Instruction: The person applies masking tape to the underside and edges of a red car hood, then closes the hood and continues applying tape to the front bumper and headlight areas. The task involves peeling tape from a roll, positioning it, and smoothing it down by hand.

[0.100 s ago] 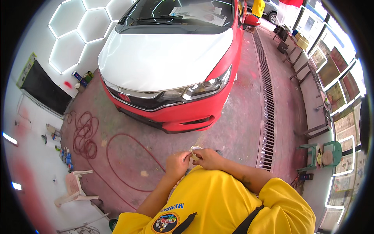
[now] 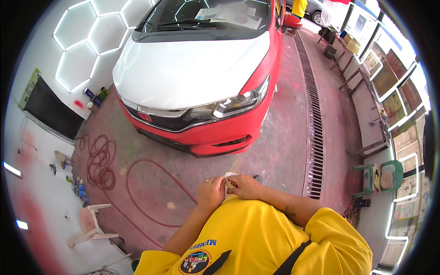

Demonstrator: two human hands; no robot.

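In front of my yellow shirt, both hands meet at a cream-white ring that looks like a roll of masking tape (image 2: 227, 175). My right hand (image 2: 246, 187) is closed around the roll, thumb and fingers curled over its near side. Against its left side, my left hand (image 2: 211, 192) is closed too, its fingertips pinched at the tape. The palms hide most of the roll's lower part. Ahead stands a red car (image 2: 192, 114) with a white hood (image 2: 192, 68), apart from my hands.
A red hose (image 2: 127, 183) lies looped on the floor at left, near a pale plastic chair (image 2: 89, 223). A floor grate (image 2: 316, 137) runs along the right. Beyond it are a green chair (image 2: 392, 175) and benches (image 2: 362, 78). Another person in yellow (image 2: 299, 8) stands far back.
The whole view has shifted slightly. My left hand has turned a little at the roll, while my right hand keeps its hold.
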